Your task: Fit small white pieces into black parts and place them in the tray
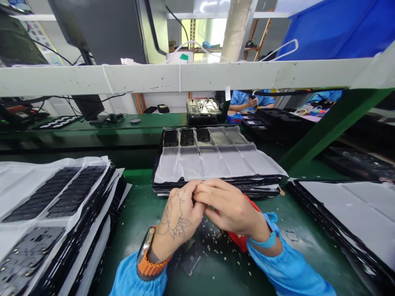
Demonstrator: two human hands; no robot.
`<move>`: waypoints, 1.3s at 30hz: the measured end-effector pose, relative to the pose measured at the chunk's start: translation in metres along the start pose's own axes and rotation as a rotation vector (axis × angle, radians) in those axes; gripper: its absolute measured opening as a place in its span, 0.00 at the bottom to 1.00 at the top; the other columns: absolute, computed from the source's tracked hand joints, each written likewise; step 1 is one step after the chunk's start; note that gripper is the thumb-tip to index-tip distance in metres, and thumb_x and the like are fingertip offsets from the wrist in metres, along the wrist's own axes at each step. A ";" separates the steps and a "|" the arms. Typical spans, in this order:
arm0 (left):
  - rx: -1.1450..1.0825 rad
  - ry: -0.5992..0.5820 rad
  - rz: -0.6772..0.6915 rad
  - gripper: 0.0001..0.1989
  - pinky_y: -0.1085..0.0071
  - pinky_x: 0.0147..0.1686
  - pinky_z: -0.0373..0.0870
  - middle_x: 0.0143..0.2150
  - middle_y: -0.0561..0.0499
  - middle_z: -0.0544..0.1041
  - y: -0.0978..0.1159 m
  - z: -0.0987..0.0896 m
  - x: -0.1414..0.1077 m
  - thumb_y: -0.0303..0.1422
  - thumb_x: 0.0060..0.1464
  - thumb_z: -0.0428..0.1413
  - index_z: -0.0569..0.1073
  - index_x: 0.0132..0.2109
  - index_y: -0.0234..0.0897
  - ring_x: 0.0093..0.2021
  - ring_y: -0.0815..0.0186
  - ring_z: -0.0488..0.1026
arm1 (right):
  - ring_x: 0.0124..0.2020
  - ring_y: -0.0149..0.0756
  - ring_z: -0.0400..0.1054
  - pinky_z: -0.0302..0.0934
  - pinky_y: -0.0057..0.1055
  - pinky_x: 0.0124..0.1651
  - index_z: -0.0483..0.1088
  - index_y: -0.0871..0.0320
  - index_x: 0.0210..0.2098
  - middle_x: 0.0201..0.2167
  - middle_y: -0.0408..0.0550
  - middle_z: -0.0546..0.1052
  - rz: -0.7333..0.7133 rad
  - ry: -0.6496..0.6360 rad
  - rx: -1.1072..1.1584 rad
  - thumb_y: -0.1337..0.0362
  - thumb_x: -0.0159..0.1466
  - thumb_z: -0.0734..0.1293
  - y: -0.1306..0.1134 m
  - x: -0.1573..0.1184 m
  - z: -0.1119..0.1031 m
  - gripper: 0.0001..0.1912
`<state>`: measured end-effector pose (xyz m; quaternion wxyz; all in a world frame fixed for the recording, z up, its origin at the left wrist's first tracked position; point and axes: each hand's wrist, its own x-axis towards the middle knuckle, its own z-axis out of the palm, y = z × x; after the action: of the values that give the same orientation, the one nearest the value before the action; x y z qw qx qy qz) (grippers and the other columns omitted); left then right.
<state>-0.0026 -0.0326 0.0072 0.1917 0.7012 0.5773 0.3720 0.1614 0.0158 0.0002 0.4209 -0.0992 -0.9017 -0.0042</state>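
My left hand (182,211), with a watch on an orange band (152,267), meets my right hand (230,205) over the green table (138,222). The fingers of both are closed together, and whatever lies between them is hidden. A red object (239,240) shows partly behind my right wrist. Small pale bits (217,246) are scattered on the table below. Just beyond my hands stands a stack of trays (191,164) lined with white sheet; three dark flat parts (187,137) lie in its back row.
At left, a tall tray stack (101,213) holds many dark parts. Another lined tray stack (354,209) is at right. A white shelf beam (200,78) crosses above, with a green slanted post (336,127) at right. Behind, a person (247,100) in blue sits.
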 end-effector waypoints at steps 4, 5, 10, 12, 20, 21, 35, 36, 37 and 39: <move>-0.080 -0.004 0.032 0.13 0.66 0.39 0.70 0.38 0.50 0.84 -0.004 0.001 0.002 0.26 0.56 0.54 0.78 0.46 0.40 0.36 0.60 0.79 | 0.43 0.39 0.76 0.78 0.42 0.50 0.74 0.58 0.43 0.38 0.49 0.81 -0.010 0.038 -0.002 0.77 0.66 0.64 0.002 0.001 0.001 0.12; -0.104 -0.010 0.046 0.12 0.66 0.40 0.71 0.38 0.50 0.84 -0.005 0.002 0.002 0.26 0.57 0.54 0.78 0.46 0.40 0.37 0.60 0.79 | 0.42 0.39 0.76 0.78 0.42 0.50 0.74 0.58 0.42 0.37 0.49 0.81 -0.017 0.050 0.002 0.76 0.66 0.64 0.002 0.001 0.001 0.11; -0.167 -0.016 0.055 0.13 0.69 0.37 0.71 0.38 0.51 0.84 -0.006 0.000 0.004 0.28 0.59 0.56 0.80 0.49 0.41 0.35 0.62 0.80 | 0.40 0.38 0.75 0.77 0.41 0.48 0.74 0.59 0.41 0.35 0.48 0.80 -0.023 0.053 0.042 0.76 0.67 0.64 0.006 0.000 0.000 0.09; -0.196 -0.030 0.024 0.12 0.71 0.33 0.71 0.34 0.52 0.84 -0.006 -0.001 0.005 0.32 0.61 0.56 0.80 0.50 0.40 0.29 0.64 0.78 | 0.43 0.40 0.76 0.76 0.40 0.49 0.74 0.59 0.45 0.37 0.49 0.81 0.005 0.059 0.086 0.73 0.68 0.66 0.008 -0.002 -0.006 0.08; -0.362 0.010 -0.086 0.16 0.75 0.27 0.72 0.24 0.54 0.80 -0.018 -0.004 0.007 0.38 0.64 0.57 0.76 0.56 0.37 0.23 0.68 0.75 | 0.33 0.32 0.71 0.67 0.31 0.35 0.76 0.57 0.36 0.32 0.45 0.73 0.401 0.352 0.138 0.76 0.67 0.65 0.018 -0.010 -0.034 0.10; -0.371 0.024 -0.087 0.16 0.75 0.27 0.72 0.24 0.54 0.80 -0.018 -0.004 0.007 0.38 0.64 0.57 0.76 0.56 0.36 0.23 0.68 0.75 | 0.32 0.32 0.70 0.66 0.30 0.34 0.76 0.57 0.34 0.31 0.44 0.72 0.415 0.348 0.160 0.76 0.66 0.64 0.018 -0.010 -0.034 0.11; -0.342 0.133 0.027 0.14 0.74 0.29 0.74 0.26 0.55 0.80 -0.018 -0.002 0.001 0.38 0.65 0.58 0.76 0.55 0.38 0.25 0.69 0.77 | 0.35 0.34 0.73 0.71 0.32 0.40 0.77 0.59 0.41 0.34 0.47 0.78 0.451 0.270 0.356 0.72 0.65 0.67 0.015 -0.010 -0.030 0.07; -0.336 0.137 0.032 0.14 0.74 0.29 0.74 0.26 0.55 0.80 -0.017 -0.002 0.001 0.38 0.65 0.58 0.76 0.54 0.38 0.25 0.69 0.77 | 0.38 0.35 0.74 0.72 0.34 0.42 0.77 0.59 0.41 0.36 0.49 0.78 0.402 0.266 0.312 0.72 0.66 0.68 0.016 -0.009 -0.031 0.07; -0.332 0.140 0.032 0.14 0.74 0.29 0.74 0.26 0.55 0.80 -0.017 -0.001 0.001 0.38 0.65 0.58 0.76 0.54 0.38 0.25 0.69 0.77 | 0.42 0.37 0.75 0.72 0.36 0.45 0.77 0.58 0.44 0.40 0.51 0.79 0.349 0.266 0.267 0.72 0.66 0.68 0.016 -0.009 -0.031 0.09; -0.329 0.152 0.019 0.14 0.74 0.29 0.74 0.26 0.56 0.80 -0.017 -0.002 0.002 0.38 0.65 0.58 0.76 0.55 0.39 0.24 0.69 0.76 | 0.51 0.43 0.74 0.72 0.42 0.52 0.75 0.58 0.51 0.48 0.55 0.80 0.230 0.257 0.167 0.73 0.67 0.67 0.018 -0.009 -0.031 0.15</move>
<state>-0.0148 -0.0268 -0.0030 0.2562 0.6355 0.5148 0.5152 0.1934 0.0289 0.0124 0.5370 -0.1650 -0.8205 0.1061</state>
